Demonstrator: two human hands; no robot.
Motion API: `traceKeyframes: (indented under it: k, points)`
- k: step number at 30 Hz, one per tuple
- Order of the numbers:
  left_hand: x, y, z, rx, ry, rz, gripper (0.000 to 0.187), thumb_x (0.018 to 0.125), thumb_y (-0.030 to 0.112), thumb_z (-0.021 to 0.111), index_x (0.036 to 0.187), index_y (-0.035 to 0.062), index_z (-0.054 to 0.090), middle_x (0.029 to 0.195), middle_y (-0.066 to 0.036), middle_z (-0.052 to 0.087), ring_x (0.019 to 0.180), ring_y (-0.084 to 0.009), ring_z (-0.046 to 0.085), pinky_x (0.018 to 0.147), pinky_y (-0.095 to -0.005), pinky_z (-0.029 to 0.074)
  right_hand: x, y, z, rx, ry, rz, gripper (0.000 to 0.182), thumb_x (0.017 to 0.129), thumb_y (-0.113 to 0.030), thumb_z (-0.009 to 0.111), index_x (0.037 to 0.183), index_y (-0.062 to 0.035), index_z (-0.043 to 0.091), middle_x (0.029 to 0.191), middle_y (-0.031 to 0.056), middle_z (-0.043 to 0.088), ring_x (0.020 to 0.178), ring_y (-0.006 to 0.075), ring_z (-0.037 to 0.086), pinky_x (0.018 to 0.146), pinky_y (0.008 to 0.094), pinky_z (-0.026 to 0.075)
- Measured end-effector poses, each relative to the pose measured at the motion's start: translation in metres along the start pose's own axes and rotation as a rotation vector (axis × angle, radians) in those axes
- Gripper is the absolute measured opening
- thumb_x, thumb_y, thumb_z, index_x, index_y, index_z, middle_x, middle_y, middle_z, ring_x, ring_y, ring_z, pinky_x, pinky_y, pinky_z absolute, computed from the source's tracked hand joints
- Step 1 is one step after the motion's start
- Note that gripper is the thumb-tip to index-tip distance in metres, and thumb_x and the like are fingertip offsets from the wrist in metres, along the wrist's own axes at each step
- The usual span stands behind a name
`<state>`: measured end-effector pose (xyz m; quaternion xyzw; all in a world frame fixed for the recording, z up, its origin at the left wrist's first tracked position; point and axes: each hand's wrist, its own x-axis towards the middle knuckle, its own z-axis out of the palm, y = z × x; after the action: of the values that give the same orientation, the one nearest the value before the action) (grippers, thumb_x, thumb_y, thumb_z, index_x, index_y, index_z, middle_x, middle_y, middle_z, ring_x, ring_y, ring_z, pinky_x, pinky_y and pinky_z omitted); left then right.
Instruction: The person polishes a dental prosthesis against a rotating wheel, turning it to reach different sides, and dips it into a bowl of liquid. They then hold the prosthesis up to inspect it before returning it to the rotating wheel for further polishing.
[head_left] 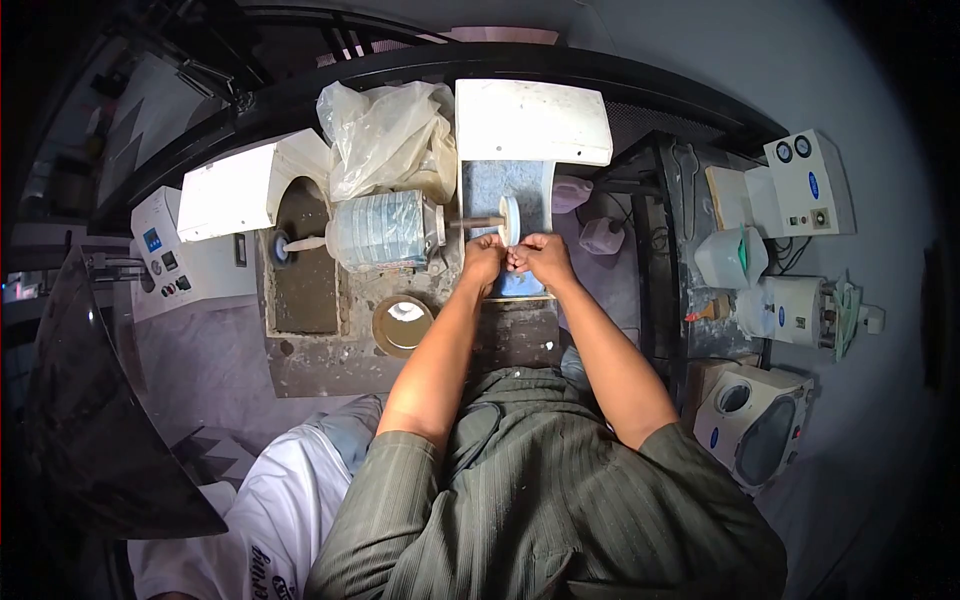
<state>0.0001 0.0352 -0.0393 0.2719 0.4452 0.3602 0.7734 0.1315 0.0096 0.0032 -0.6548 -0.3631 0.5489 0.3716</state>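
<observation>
Both my hands are close together just below a pale round wheel [510, 221] on the right end of a motor shaft. My left hand [483, 264] has its fingers curled and pressed together. Facing it, my right hand [543, 262] is also closed, its fingertips near those of the left. Whatever lies between the fingertips is too small to make out. The motor [382, 230], wrapped in clear plastic, stands left of my hands. Behind and beneath them is a blue-lined tray [520, 284] under a white hood [533, 120].
Another white hood [250, 185] and wheel [280, 248] stand left, near a round bowl [404, 350]. Plastic sheeting [385, 135] lies behind the motor. Pink containers [602, 236] and white machines [790, 305] are at right. A person in a white shirt [290, 500] is at lower left.
</observation>
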Motion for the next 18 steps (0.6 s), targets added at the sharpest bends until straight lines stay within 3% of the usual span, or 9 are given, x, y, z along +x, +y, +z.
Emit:
traceKeyframes:
  k: [11,18]
  points:
    - [-0.005,-0.006,-0.006,-0.226,0.034,0.006,0.007,0.09,-0.002,0.05,0.091,-0.0012,0.058,0.075,-0.007,0.062,0.061,-0.015,0.057,0.057,-0.0268,0.049,-0.006,-0.002,0.01,-0.11,0.032,-0.103,0.008,0.083,-0.001,0.064,0.078,0.0056,0.064,0.072,0.0096,0.067,0.06,0.0114,0.062,0.053,0.0234,0.051]
    - [-0.002,-0.006,-0.005,-0.148,0.049,0.002,0.004,0.09,-0.002,0.053,0.09,-0.002,0.058,0.075,-0.008,0.062,0.06,-0.0152,0.058,0.057,-0.0268,0.05,-0.004,-0.005,0.004,0.011,0.036,-0.002,0.008,0.084,-0.001,0.063,0.079,0.0055,0.064,0.073,0.01,0.068,0.061,0.0131,0.065,0.055,0.0244,0.054]
